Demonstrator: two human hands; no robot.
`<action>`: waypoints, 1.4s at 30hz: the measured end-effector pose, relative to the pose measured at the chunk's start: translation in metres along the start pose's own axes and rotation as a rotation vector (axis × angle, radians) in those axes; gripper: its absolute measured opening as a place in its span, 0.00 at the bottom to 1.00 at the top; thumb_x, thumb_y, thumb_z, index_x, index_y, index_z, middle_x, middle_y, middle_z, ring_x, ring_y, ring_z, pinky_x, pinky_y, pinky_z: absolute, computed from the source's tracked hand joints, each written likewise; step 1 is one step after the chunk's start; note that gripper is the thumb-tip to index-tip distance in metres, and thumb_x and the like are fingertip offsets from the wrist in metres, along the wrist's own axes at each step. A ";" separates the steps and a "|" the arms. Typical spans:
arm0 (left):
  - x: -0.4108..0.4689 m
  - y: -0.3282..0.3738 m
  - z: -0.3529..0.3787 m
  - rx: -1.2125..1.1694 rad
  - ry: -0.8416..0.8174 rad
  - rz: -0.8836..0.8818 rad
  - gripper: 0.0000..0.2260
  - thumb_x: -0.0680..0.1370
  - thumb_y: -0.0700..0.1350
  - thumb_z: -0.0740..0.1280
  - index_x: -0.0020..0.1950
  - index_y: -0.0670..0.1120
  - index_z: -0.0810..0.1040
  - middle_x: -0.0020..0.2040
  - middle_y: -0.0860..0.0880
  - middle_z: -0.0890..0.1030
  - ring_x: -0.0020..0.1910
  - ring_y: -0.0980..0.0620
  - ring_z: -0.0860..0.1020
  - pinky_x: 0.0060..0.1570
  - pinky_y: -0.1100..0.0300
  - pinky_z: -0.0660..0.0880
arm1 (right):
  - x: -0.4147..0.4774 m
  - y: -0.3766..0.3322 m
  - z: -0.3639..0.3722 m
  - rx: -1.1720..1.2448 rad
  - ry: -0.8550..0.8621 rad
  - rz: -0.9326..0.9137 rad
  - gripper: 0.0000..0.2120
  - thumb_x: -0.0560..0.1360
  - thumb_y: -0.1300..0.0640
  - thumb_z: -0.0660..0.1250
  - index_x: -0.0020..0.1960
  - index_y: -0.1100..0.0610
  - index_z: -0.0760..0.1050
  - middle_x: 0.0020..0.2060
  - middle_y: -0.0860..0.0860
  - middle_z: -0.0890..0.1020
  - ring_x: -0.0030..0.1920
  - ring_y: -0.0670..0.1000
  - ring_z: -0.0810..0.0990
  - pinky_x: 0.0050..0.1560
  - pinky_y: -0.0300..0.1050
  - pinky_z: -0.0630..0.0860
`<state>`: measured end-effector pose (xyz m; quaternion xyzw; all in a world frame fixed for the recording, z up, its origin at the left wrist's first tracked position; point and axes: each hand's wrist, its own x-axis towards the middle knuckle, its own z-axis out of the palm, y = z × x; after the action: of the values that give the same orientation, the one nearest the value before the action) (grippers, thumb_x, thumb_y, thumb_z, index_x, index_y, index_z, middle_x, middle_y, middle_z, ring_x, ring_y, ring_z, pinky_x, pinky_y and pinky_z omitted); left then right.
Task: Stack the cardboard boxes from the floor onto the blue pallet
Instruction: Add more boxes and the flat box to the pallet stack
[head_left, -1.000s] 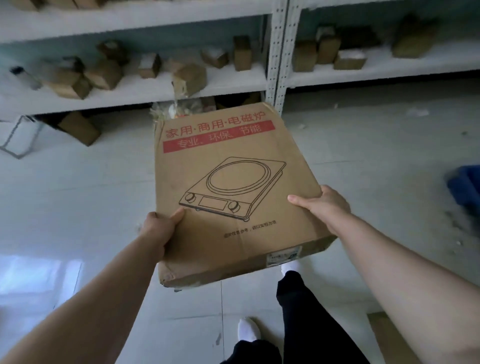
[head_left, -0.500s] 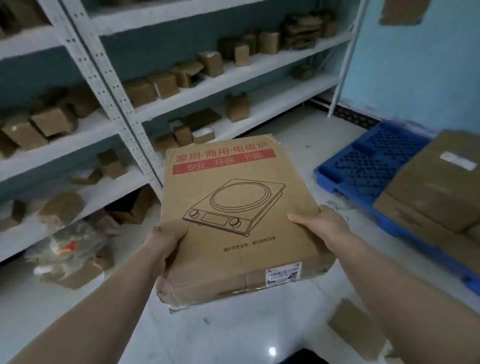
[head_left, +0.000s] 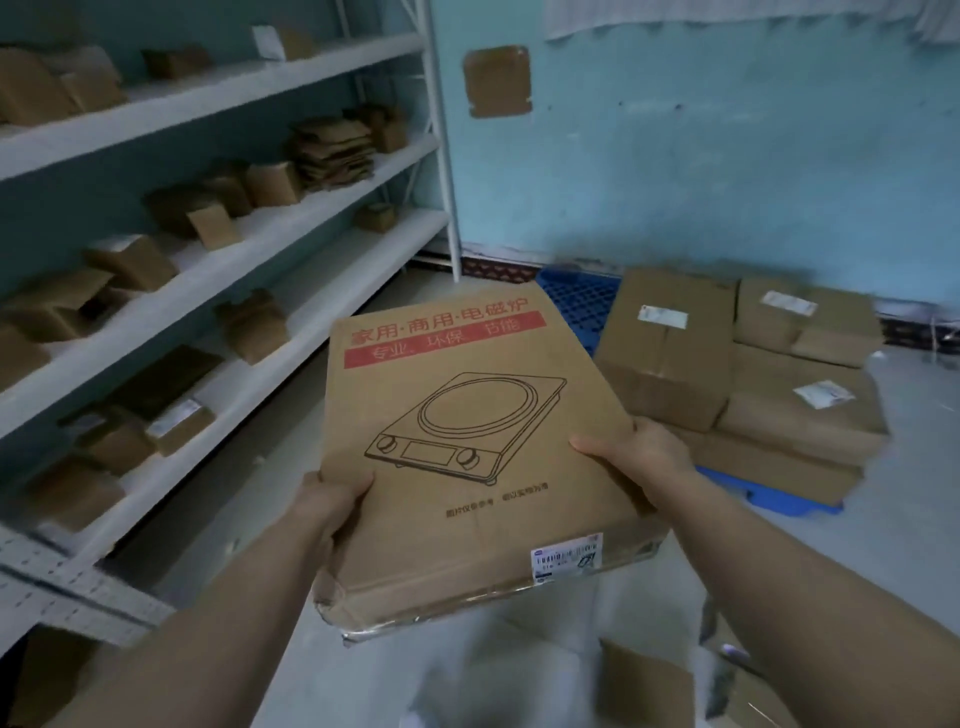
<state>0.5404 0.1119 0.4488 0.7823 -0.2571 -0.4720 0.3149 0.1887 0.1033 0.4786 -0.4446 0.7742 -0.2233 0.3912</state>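
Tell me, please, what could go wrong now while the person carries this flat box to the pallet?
The flat box is pinched only at its side edges by the left hand and right hand; it might slip. Its near corner looks torn. Loose cardboard on the floor could trip a step.

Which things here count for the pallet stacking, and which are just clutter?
Job:
- flat cooktop box, held in left hand and right hand
- blue pallet
- boxes already stacked on it
- floor box, likely next

Clutter:
- small cartons on the shelves
- cardboard patch on the wall
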 end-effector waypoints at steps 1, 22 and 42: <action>0.014 0.014 0.010 0.019 -0.027 0.015 0.28 0.69 0.55 0.74 0.65 0.46 0.72 0.57 0.42 0.80 0.53 0.42 0.79 0.56 0.47 0.77 | 0.010 0.000 -0.004 0.016 0.025 0.027 0.38 0.54 0.29 0.73 0.58 0.49 0.77 0.54 0.50 0.82 0.55 0.56 0.79 0.56 0.53 0.77; 0.207 0.259 0.216 0.353 -0.466 0.252 0.27 0.76 0.50 0.70 0.71 0.43 0.66 0.63 0.40 0.76 0.59 0.37 0.76 0.60 0.41 0.74 | 0.185 -0.032 -0.036 0.336 0.374 0.367 0.37 0.62 0.35 0.75 0.64 0.52 0.74 0.59 0.54 0.80 0.59 0.58 0.78 0.60 0.55 0.75; 0.297 0.409 0.599 0.415 -0.398 0.104 0.30 0.79 0.49 0.67 0.76 0.44 0.59 0.71 0.40 0.69 0.68 0.37 0.68 0.67 0.40 0.65 | 0.569 0.039 -0.261 0.454 0.253 0.433 0.37 0.62 0.41 0.78 0.65 0.56 0.71 0.58 0.54 0.80 0.52 0.53 0.79 0.52 0.49 0.77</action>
<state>0.0835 -0.5194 0.3651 0.7077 -0.4445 -0.5369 0.1153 -0.2111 -0.3683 0.3752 -0.1400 0.8236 -0.3550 0.4196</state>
